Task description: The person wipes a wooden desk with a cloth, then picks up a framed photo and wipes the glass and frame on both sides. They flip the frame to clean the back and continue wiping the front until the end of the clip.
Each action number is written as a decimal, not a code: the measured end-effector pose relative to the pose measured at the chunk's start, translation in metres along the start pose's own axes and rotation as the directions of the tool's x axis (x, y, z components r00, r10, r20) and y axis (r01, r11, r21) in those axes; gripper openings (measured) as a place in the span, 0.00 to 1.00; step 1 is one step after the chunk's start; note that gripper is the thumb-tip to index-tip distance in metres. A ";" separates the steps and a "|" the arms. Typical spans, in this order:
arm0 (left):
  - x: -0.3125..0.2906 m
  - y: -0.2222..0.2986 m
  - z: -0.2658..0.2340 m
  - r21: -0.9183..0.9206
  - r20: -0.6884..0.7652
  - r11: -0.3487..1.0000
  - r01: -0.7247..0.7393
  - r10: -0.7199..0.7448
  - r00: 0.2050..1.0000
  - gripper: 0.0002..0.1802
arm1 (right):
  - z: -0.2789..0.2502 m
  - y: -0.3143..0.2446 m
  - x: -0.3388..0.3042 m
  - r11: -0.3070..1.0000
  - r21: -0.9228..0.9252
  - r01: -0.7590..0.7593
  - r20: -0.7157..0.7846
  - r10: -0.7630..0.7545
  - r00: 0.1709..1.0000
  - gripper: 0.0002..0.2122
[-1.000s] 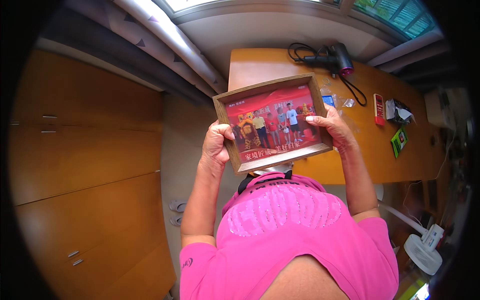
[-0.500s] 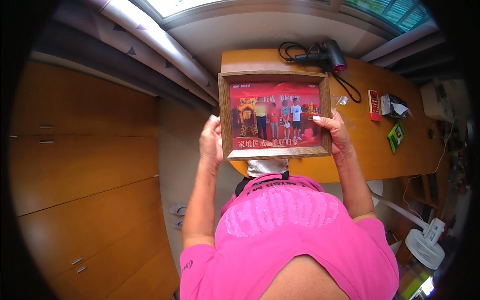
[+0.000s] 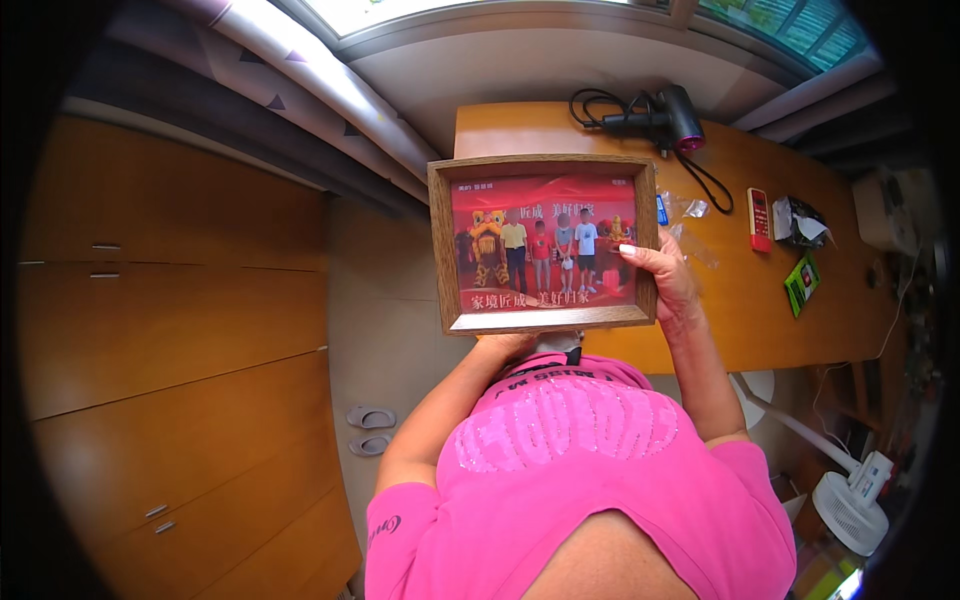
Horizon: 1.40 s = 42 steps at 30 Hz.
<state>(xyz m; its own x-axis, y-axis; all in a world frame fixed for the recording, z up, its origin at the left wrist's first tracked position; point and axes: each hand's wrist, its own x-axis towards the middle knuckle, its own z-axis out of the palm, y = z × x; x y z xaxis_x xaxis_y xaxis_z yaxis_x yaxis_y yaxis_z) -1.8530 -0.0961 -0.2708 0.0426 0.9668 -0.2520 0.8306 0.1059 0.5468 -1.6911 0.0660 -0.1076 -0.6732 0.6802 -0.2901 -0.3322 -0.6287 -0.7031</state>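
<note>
- Right hand (image 3: 672, 282) pinches frame (image 3: 646, 235) by its right edge, thumb over front; frame left of that grip.
- Left hand (image 3: 512, 343) below, mostly hidden — hold can't be told.
- Frame could tip or drop left if the right pinch alone bears it.
- Inside frame: red print (image 3: 545, 245), left of thumb.

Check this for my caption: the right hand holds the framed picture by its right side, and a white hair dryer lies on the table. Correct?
Wrong colour: the head view shows a black hair dryer on the table. The right hand does hold the framed picture by its right side.
</note>
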 end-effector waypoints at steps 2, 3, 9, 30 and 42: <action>0.009 -0.001 0.000 0.006 -0.002 1.000 0.008 -0.008 1.000 0.15 | 0.002 -0.003 -0.001 1.000 0.000 0.004 0.022 -0.004 1.000 0.15; 0.011 -0.001 0.001 0.002 -0.010 1.000 0.015 -0.015 1.000 0.15 | 0.002 -0.004 -0.001 1.000 -0.001 0.005 0.033 -0.005 0.999 0.16; 0.015 -0.008 -0.002 -0.033 -0.079 0.998 0.062 -0.065 0.995 0.13 | 0.003 -0.002 0.000 1.000 -0.023 0.009 0.013 -0.009 1.000 0.15; -0.069 -0.039 -0.166 -0.719 -0.597 -0.080 -0.691 -0.437 0.672 0.24 | 0.003 -0.010 0.000 1.000 -0.025 -0.009 0.047 0.010 0.999 0.17; -0.038 0.034 -0.216 -0.734 -0.672 0.236 -0.636 -0.390 0.630 0.13 | 0.015 -0.007 0.001 1.000 -0.026 -0.010 0.047 0.011 0.999 0.15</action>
<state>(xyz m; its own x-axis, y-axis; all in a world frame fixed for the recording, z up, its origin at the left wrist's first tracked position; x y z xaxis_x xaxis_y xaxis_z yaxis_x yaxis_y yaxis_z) -1.9464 -0.0787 -0.0708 -0.6698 0.7241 0.1643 -0.2385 -0.4193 0.8760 -1.6999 0.0656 -0.0929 -0.7073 0.6548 -0.2665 -0.3087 -0.6252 -0.7168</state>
